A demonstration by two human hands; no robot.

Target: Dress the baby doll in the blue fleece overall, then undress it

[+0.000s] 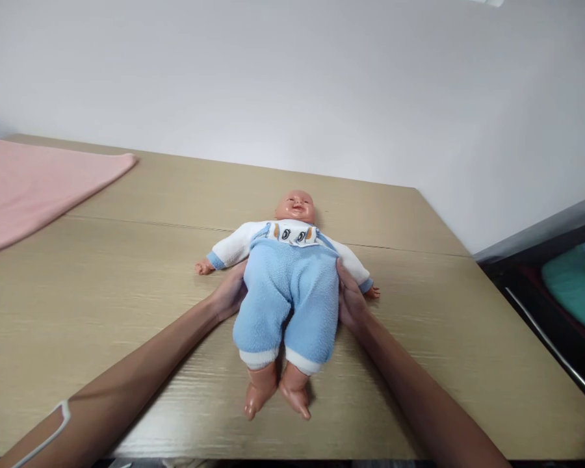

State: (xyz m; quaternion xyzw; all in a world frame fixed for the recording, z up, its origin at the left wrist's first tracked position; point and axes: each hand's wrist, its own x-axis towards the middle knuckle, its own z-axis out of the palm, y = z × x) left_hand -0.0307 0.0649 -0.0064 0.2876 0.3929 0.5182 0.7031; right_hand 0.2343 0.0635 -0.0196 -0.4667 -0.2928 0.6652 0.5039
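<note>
A baby doll (pixel 291 286) lies on its back on the wooden table (pixel 141 286), its head toward the wall and its bare feet toward me. It wears light blue fleece overalls over a white top with blue cuffs, with a printed face on the chest. My left hand (pixel 231 290) holds the doll's side at the waist, its fingers hidden behind the body. On the opposite side, my right hand (pixel 351 299) grips the doll at the same height, the thumb against the blue fleece and the other fingers mostly out of sight. Both doll arms spread outward above my hands.
A pink cloth (pixel 43 182) is spread over the table's left side. Behind the table rises a white wall (pixel 273 84). Past the right edge, lower down, a green cloth (pixel 575 286) rests on something dark.
</note>
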